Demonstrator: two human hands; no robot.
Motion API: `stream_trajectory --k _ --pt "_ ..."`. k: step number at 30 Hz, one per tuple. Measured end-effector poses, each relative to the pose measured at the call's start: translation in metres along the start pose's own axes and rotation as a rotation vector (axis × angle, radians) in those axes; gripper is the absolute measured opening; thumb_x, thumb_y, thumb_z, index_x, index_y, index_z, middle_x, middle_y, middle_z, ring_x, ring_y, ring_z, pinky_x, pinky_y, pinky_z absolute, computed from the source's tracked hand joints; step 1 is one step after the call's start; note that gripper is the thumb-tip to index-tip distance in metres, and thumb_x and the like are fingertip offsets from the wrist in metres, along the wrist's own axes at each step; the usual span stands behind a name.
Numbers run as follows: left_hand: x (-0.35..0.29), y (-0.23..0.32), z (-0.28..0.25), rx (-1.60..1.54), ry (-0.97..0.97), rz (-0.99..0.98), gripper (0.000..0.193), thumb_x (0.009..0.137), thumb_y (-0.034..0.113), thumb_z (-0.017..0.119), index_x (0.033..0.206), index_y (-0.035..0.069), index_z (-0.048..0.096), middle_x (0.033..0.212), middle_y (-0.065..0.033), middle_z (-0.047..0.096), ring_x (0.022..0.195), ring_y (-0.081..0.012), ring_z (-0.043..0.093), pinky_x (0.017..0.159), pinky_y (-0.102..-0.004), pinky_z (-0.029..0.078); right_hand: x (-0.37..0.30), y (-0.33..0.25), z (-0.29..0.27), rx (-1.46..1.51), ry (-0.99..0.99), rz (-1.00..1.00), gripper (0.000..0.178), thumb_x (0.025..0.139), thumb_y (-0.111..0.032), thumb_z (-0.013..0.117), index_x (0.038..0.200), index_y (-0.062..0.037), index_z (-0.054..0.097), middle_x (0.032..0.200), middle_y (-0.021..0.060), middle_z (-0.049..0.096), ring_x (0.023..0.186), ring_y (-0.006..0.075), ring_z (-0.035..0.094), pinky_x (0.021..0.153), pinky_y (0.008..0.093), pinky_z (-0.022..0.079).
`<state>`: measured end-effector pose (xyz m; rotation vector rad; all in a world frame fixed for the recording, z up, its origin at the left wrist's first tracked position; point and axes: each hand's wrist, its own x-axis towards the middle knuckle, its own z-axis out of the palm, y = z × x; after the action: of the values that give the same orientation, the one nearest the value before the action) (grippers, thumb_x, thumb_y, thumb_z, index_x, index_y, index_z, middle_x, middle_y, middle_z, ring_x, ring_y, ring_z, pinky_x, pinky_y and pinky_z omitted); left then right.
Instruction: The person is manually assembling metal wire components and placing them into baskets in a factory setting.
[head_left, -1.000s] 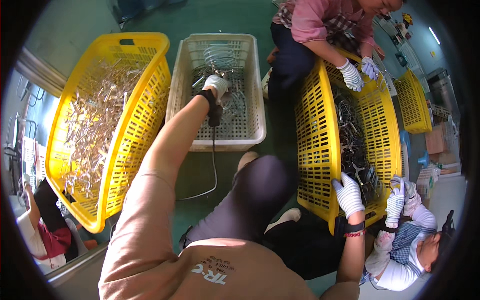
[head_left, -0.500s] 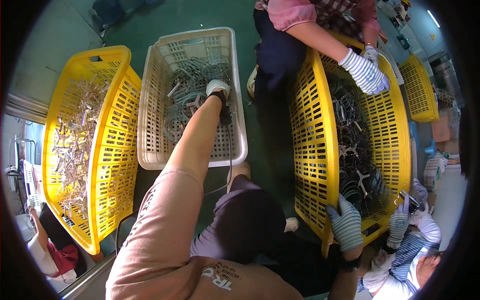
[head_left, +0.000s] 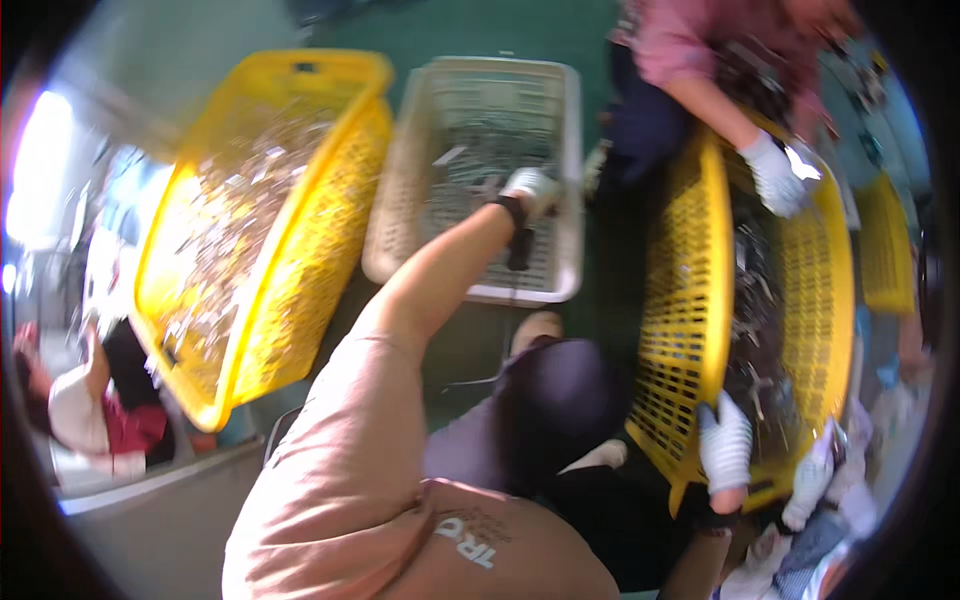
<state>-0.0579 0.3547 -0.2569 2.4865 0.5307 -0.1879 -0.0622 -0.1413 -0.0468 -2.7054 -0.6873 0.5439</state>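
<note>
My left hand [head_left: 530,188], in a white glove, reaches out over a white plastic basket [head_left: 570,180] holding metal parts. It is closed on a dark corded tool [head_left: 519,250], whose thin cable [head_left: 478,378] trails back toward me. My right hand [head_left: 724,446], also gloved, grips the near rim of a yellow basket [head_left: 678,300] full of dark metal pieces on my right. The whole picture is motion-blurred.
A second yellow basket [head_left: 300,260] of shiny metal parts stands tilted at left. A person in a pink shirt [head_left: 690,45] reaches a gloved hand [head_left: 775,175] into the right basket. Another person's gloved hand [head_left: 815,480] works at lower right. Someone in red [head_left: 120,425] sits lower left.
The view has swung and blurred. My left hand stays over the white basket with the tool, and my right hand keeps its hold on the yellow basket's rim.
</note>
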Motion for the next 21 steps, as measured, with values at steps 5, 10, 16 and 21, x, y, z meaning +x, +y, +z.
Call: stream_trajectory --k 5,10,16,21 --pt "-0.159 0.01 -0.104 -1.096 0.143 -0.146 0.026 0.099 0.013 0.067 0.122 0.001 0.071 0.096 -0.008 0.075 0.08 -0.0155 0.071 0.072 -0.0293 0.059 0.0 0.008 0.007 0.209 -0.004 -0.043 0.028 0.102 -0.009 0.059 0.124 0.0064 0.064 0.103 0.0214 0.075 0.086 0.0219 0.066 0.085 0.0375 0.052" --pt "-0.31 -0.052 -0.186 -0.903 0.437 -0.16 0.032 0.1 0.017 0.067 0.128 0.002 0.069 0.104 -0.0024 0.074 0.088 -0.0105 0.069 0.078 -0.0273 0.057 0.003 0.006 0.014 0.22 -0.041 -0.064 0.029 0.104 -0.011 0.058 0.125 0.0074 0.063 0.106 0.0192 0.074 0.088 0.0194 0.064 0.085 0.0359 0.052" --pt "-0.457 -0.222 -0.223 -0.423 1.044 -0.548 0.025 0.094 0.019 0.071 0.116 0.008 0.077 0.1 -0.003 0.079 0.085 -0.0101 0.068 0.079 -0.0289 0.054 0.007 0.015 0.017 0.25 -0.073 -0.065 0.028 0.105 -0.01 0.057 0.124 0.0091 0.063 0.109 0.0175 0.073 0.091 0.0172 0.061 0.086 0.0341 0.052" --pt "-0.542 -0.3 -0.229 0.066 1.245 -1.005 0.021 0.095 0.013 0.062 0.111 0.009 0.075 0.086 -0.0143 0.076 0.072 -0.024 0.068 0.072 -0.038 0.054 0.011 0.023 0.018 0.229 -0.074 -0.053 0.027 0.106 -0.008 0.055 0.125 0.009 0.062 0.112 0.0169 0.073 0.093 0.0174 0.061 0.087 0.0335 0.051"
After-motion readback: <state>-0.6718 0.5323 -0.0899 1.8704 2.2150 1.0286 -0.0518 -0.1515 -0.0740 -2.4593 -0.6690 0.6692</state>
